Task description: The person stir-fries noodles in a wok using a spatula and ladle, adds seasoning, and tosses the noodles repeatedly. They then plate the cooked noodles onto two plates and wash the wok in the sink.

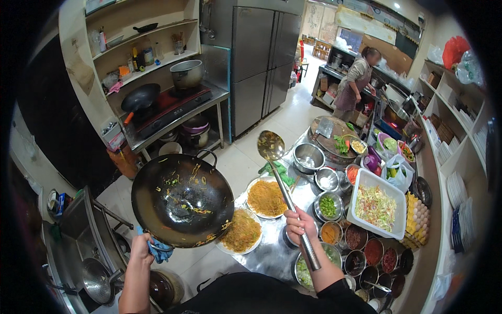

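Note:
My left hand (pixel 142 248) grips the near handle of a black wok (pixel 182 200) through a blue cloth (pixel 160 251). Scraps of noodle and vegetable cling to the wok's inside, and its right rim is over the edge of a plate of fried noodles (pixel 241 231). A second plate of noodles (pixel 266 197) lies behind it on the metal table. In my right hand (pixel 301 225) is the handle of a long steel ladle (pixel 271 145), its bowl raised beyond the noodle plates, with food residue in it.
Right of the plates stand steel bowls (pixel 309 157), a white tub of shredded vegetables (pixel 399 219), spice pots (pixel 373 251) and egg trays (pixel 417 221). A cleaver (pixel 324 127) rests on a round chopping block (pixel 319 143). A sink (pixel 84 219) is at left; another person (pixel 355 82) stands at the back.

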